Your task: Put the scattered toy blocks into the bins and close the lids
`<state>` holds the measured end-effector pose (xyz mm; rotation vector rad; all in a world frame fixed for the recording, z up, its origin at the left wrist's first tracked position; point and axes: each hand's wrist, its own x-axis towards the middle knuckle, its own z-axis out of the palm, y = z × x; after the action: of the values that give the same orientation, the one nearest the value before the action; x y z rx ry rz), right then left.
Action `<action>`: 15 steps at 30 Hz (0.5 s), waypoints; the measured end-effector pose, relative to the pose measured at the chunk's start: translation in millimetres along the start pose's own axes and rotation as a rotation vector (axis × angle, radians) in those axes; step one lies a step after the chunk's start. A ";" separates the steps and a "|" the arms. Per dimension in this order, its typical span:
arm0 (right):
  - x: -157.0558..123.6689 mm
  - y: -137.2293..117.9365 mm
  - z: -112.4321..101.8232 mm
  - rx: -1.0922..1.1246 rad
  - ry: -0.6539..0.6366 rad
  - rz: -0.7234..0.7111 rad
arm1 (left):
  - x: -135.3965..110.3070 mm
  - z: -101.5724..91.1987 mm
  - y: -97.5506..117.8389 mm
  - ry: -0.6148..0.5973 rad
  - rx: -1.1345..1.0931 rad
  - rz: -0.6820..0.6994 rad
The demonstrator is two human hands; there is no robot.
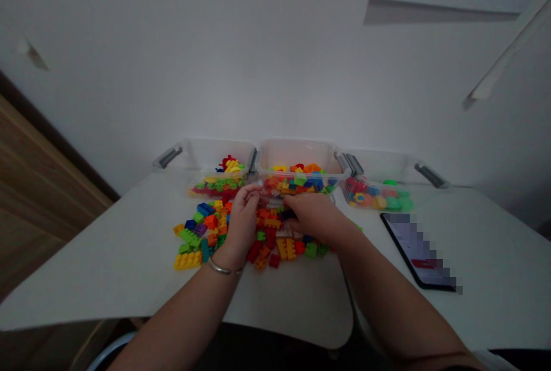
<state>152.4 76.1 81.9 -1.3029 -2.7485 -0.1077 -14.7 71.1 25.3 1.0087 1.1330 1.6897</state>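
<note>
Curling inward, my left hand (243,219) and right hand (312,216) are meeting over loose plastic bricks (269,239) on the white worktop (107,270), just in front of a clear bin (299,155); I can't tell whether either is pinching a brick. A smartphone (413,250) is lying off to the right.

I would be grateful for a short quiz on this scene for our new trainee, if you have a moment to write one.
1. On which wrist is the metal bangle worn?
2. True or false: the right hand is over the loose plastic bricks.
3. How many clear plastic bins stand along the far edge of the table?

Key: 1. Left. 2. True. 3. Three.
</note>
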 end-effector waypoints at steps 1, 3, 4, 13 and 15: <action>-1.9 3.0 -5.6 0.040 0.039 -0.004 | -0.1 0.2 0.5 -0.001 -0.005 -0.004; -5.9 13.6 -16.7 0.148 0.144 -0.020 | -0.4 0.3 1.2 -0.001 -0.016 -0.011; -8.0 21.1 -21.4 0.211 0.203 -0.048 | -0.4 0.3 1.2 0.000 -0.020 -0.013; -15.5 93.1 -18.4 0.394 0.788 0.233 | 1.0 -0.1 -0.6 -0.016 -0.008 0.000; -12.5 98.8 -12.2 0.364 0.780 0.258 | 0.3 0.8 1.0 -0.011 -0.016 -0.006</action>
<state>237.5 127.6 94.7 -1.1695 -1.8356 -0.0697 -14.3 71.4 26.5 1.0029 1.1132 1.6844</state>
